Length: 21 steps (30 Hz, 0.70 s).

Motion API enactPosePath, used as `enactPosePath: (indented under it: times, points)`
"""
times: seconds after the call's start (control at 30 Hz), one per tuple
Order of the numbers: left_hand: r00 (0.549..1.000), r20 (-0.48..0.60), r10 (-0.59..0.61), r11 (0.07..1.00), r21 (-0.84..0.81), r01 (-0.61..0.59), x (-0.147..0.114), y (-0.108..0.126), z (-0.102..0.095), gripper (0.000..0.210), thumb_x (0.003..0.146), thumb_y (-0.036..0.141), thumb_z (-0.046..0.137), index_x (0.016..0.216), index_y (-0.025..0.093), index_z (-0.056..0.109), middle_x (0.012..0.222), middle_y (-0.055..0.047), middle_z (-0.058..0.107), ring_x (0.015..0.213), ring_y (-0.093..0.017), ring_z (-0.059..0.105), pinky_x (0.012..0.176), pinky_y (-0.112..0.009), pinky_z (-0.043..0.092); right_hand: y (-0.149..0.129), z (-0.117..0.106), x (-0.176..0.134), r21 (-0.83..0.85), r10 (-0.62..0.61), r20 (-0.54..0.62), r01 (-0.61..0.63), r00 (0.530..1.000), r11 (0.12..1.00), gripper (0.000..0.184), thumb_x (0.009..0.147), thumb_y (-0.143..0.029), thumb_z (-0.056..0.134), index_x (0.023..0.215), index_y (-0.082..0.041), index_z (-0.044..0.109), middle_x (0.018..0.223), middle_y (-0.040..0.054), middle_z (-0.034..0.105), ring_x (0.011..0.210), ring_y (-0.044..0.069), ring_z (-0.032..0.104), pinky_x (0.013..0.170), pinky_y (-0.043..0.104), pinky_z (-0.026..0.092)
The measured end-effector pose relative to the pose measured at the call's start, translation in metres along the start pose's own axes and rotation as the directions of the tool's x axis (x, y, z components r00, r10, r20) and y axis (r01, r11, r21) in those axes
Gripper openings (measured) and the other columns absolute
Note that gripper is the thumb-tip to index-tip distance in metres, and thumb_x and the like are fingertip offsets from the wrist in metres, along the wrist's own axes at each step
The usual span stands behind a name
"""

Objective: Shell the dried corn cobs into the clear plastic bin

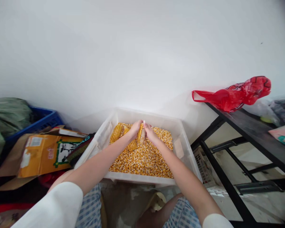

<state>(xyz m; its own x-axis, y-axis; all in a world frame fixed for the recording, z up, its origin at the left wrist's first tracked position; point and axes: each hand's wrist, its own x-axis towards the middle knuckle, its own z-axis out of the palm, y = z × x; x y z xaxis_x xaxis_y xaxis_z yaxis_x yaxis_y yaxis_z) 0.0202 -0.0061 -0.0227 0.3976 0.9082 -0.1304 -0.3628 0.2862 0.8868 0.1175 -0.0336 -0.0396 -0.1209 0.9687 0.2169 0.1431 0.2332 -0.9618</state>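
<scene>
Both my hands meet over a white plastic bin (pixel 142 179) that holds a thick layer of loose corn kernels (pixel 142 163). Between them is a corn cob (pixel 140 134), partly stripped, with yellow kernels on its left and a pale bare strip on its right. My left hand (pixel 135 129) grips it from the left, and my right hand (pixel 150 132) presses on its upper right side. Just left of my hands, more cobs lie on the kernels, among them a full cob (pixel 116 133) by the bin's left wall and another cob (pixel 132 145) below my left wrist.
Cardboard boxes (pixel 44 153) and a blue crate (pixel 46 117) with a green bag crowd the left side. On the right stands a black metal-framed table (pixel 254 129) with a red plastic bag (pixel 235 95) on its corner. A white wall rises behind the bin.
</scene>
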Motion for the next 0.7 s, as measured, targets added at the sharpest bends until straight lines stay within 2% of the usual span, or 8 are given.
enactPosePath:
  times: [0.13, 0.27, 0.4, 0.47, 0.6, 0.7]
  points:
    - [0.999, 0.048, -0.006, 0.999, -0.04, 0.008, 0.0, 0.002, -0.004, 0.034, 0.069, 0.033, 0.041, 0.076, 0.011, 0.066, 0.065, -0.009, 0.067, 0.069, -0.021, 0.062, 0.07, -0.031, 0.047, 0.003, 0.002, -0.005, -0.044, -0.012, -0.004, 0.012, 1.0, 0.999, 0.056, 0.082, -0.062, 0.033, 0.117, -0.021, 0.048, 0.114, 0.0069, 0.053, 0.11, 0.019, 0.046, 0.095, 0.035, 0.034]
    - [0.997, 0.076, -0.014, 0.999, -0.036, 0.017, 0.001, 0.004, -0.005, 0.037, 0.07, 0.038, 0.04, 0.074, 0.012, 0.065, 0.066, -0.008, 0.067, 0.069, -0.021, 0.062, 0.068, -0.03, 0.047, -0.003, 0.004, -0.006, -0.017, -0.012, 0.031, 0.013, 0.999, 1.0, 0.055, 0.081, -0.061, 0.036, 0.12, -0.023, 0.045, 0.116, 0.0063, 0.053, 0.108, 0.019, 0.048, 0.092, 0.034, 0.037]
    - [0.98, -0.004, 0.197, 0.974, 0.117, -0.195, -0.001, 0.002, 0.002, 0.03, 0.071, 0.034, 0.041, 0.069, 0.014, 0.064, 0.066, -0.006, 0.067, 0.072, -0.02, 0.062, 0.068, -0.029, 0.047, -0.008, 0.005, -0.001, 0.041, -0.006, -0.034, 0.008, 0.999, 0.999, 0.051, 0.082, -0.06, 0.034, 0.107, -0.02, 0.053, 0.106, 0.0061, 0.058, 0.103, 0.019, 0.051, 0.09, 0.033, 0.039]
    - [0.964, -0.031, 0.263, 0.957, 0.139, -0.256, -0.002, 0.0, 0.004, 0.026, 0.07, 0.031, 0.043, 0.068, 0.015, 0.063, 0.066, -0.006, 0.067, 0.073, -0.02, 0.061, 0.069, -0.029, 0.046, -0.006, 0.006, 0.0, 0.028, -0.003, -0.079, 0.005, 0.997, 1.0, 0.051, 0.082, -0.06, 0.035, 0.105, -0.018, 0.054, 0.105, 0.0074, 0.059, 0.104, 0.019, 0.051, 0.091, 0.034, 0.037]
    - [0.986, -0.023, 0.164, 0.986, 0.041, -0.163, -0.001, -0.002, 0.001, 0.024, 0.069, 0.031, 0.044, 0.069, 0.015, 0.062, 0.063, -0.006, 0.066, 0.07, -0.02, 0.062, 0.069, -0.029, 0.047, -0.002, 0.007, 0.0, -0.018, -0.026, -0.069, 0.025, 0.997, 1.0, 0.051, 0.081, -0.059, 0.037, 0.108, -0.018, 0.052, 0.11, 0.0081, 0.056, 0.109, 0.019, 0.047, 0.095, 0.035, 0.034]
    - [0.996, -0.013, 0.09, 0.996, -0.001, -0.09, 0.0, 0.001, -0.001, 0.025, 0.069, 0.032, 0.043, 0.07, 0.015, 0.062, 0.063, -0.006, 0.065, 0.068, -0.02, 0.062, 0.069, -0.03, 0.047, -0.009, 0.005, -0.004, 0.017, -0.004, 0.0, 0.004, 1.0, 1.0, 0.051, 0.079, -0.061, 0.039, 0.109, -0.021, 0.051, 0.107, 0.0067, 0.057, 0.104, 0.02, 0.05, 0.089, 0.034, 0.04]
